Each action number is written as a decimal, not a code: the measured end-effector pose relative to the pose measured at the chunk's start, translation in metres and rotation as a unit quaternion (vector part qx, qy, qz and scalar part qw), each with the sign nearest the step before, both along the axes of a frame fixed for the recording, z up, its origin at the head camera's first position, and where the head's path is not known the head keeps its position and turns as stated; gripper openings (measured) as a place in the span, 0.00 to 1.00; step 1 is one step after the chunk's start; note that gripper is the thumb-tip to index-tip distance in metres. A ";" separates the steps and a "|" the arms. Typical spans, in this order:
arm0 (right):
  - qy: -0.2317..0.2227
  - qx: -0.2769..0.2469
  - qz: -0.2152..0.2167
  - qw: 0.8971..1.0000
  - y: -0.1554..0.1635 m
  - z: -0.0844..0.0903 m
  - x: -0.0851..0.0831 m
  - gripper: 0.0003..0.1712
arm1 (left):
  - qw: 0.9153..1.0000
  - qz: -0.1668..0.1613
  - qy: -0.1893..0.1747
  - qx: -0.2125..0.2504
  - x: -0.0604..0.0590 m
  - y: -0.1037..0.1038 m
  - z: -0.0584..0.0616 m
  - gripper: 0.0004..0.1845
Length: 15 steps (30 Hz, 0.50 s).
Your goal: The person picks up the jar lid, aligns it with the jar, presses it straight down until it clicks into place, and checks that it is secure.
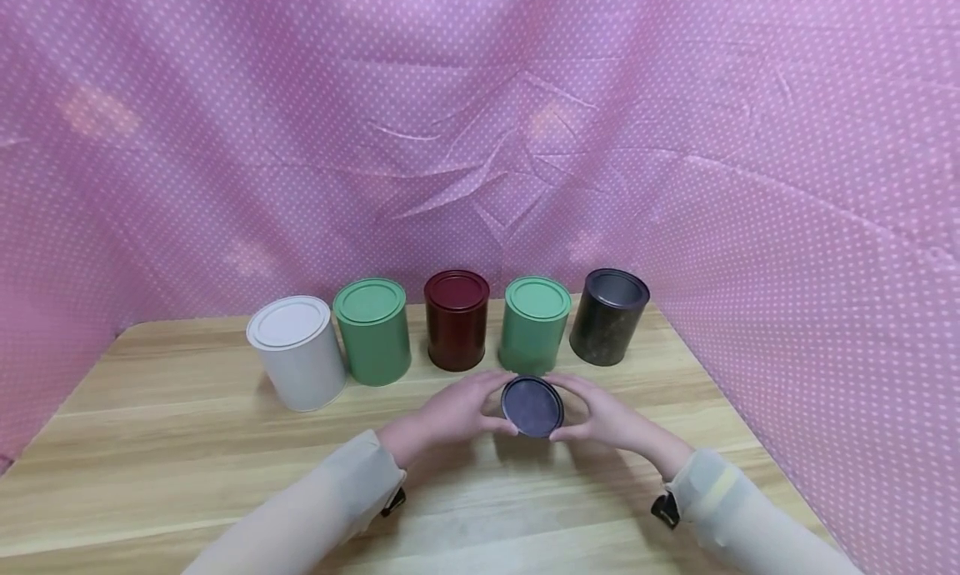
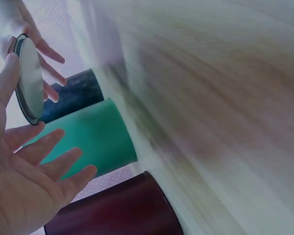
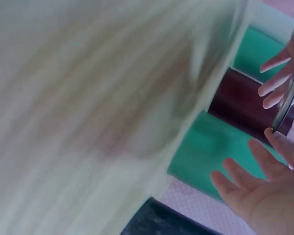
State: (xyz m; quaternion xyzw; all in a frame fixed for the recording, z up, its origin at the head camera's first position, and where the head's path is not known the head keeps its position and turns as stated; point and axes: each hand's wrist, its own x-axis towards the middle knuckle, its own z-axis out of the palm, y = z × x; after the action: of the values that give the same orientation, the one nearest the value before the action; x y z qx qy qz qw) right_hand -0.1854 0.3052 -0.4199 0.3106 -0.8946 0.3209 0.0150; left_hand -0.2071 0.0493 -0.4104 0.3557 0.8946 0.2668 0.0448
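Note:
A round black can lid [image 1: 532,407] is held up above the table between both hands. My left hand [image 1: 459,410] grips its left edge with thumb and forefinger, and my right hand [image 1: 606,417] grips the right edge in the same way. The other fingers of each hand are spread, as the left wrist view and right wrist view show. Seen from the left wrist, the lid [image 2: 32,76] is nearly edge-on. Behind the hands stands a lidless black can [image 1: 609,321], its inside showing. Just beyond the lid is a green can [image 1: 535,329] with its lid on.
Left of that green can, a dark red can [image 1: 457,325], another green can [image 1: 372,337] and a white can [image 1: 300,362] stand in a row, all lidded. The wooden table [image 1: 180,425] is bordered by pink dotted cloth [image 1: 480,125] at the back and sides.

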 end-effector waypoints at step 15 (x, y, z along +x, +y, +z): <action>0.030 -0.042 -0.013 0.999 0.011 0.024 -0.001 0.43 | 0.999 0.002 -0.002 0.039 -0.002 0.005 0.026 0.43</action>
State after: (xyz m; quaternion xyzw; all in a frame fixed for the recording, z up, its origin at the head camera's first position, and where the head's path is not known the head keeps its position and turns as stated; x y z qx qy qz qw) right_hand -0.1862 0.3160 -0.3961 0.3071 -0.8837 0.3484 0.0586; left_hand -0.2088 0.0545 -0.3840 0.3545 0.8842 0.3026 0.0318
